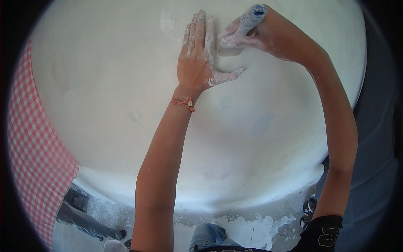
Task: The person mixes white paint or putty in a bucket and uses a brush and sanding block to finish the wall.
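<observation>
A large, smooth, whitish surface (126, 94) with rounded edges spreads before me, with faint bluish and pinkish patches. My left hand (196, 56) lies flat on it, palm down and thumb spread out, its fingers smeared with white paste; a red braided bracelet (182, 103) is round that wrist. Just to its right, my right hand (252, 39) grips a flat brush (231, 51), whose bristles point towards me, close to the surface. The brush handle (253, 15) is coated in white with some blue showing. White residue also covers the right fingers.
A red-and-white checked cloth (37, 138) hangs along the left edge. Dark fabric (371, 176) lies at the right. Below, the floor (248, 230) is spattered white. At lower left a person's trouser leg (85, 222) shows near a dark crate-like object (75, 198).
</observation>
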